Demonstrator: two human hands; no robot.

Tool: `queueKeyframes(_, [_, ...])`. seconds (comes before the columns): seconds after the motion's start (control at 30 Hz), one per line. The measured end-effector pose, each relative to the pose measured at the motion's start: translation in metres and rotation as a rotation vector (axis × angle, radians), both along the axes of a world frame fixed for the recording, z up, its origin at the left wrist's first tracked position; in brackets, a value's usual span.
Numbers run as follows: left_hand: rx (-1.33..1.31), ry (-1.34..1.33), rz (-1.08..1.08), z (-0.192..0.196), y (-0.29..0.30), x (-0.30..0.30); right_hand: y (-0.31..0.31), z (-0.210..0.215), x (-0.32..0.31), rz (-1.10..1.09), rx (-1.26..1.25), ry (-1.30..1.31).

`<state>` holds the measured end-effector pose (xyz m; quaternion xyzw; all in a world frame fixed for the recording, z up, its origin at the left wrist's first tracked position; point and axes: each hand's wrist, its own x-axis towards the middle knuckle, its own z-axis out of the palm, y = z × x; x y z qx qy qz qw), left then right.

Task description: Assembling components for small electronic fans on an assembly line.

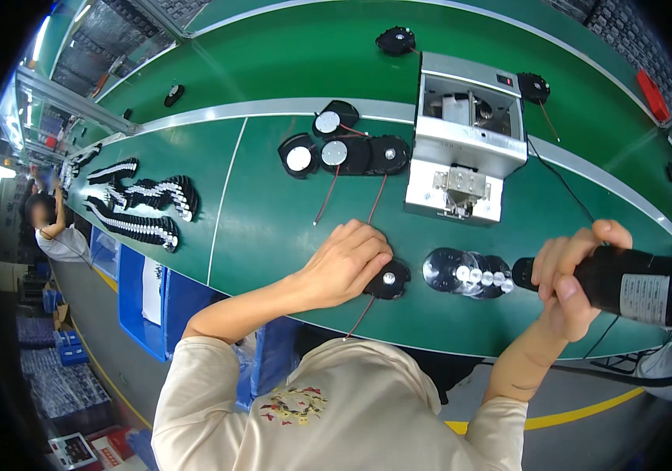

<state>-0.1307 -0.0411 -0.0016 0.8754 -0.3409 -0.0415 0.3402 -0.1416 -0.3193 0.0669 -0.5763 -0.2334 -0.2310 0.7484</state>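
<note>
Presently, left hand (349, 263) pressed flat on black round part (388, 279) at bench (273, 228) near edge, right hand (567, 275) clamped round black power screwdriver (626, 284), shiny discs (465, 273) between.

left hand (349, 263): palm down, fingers curled, pressing | right hand (571, 279): fist closed, thumb up, gripping

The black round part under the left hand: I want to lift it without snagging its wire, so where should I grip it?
Grip the black round part by its rim, from above, fingers on opposite edges. It lies flat on the green table, the left hand covers its left side, and its red wire trails toward the near edge, so avoid that side.
</note>
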Motion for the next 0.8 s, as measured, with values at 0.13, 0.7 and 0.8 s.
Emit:
queueKeyframes(0.13, [-0.139,-0.102,-0.033,0.006,0.003,-0.002,-0.002,0.001,-0.002,0.003,-0.018,0.006])
queueKeyframes(0.7, [-0.228,-0.102,-0.394,-0.011,-0.056,0.012,-0.005,0.002,-0.006,0.03,-0.078,0.002])
queueKeyframes(0.8, [-0.176,-0.166,-0.393,-0.012,-0.054,0.012,-0.002,0.001,-0.008,-0.006,-0.073,0.017])
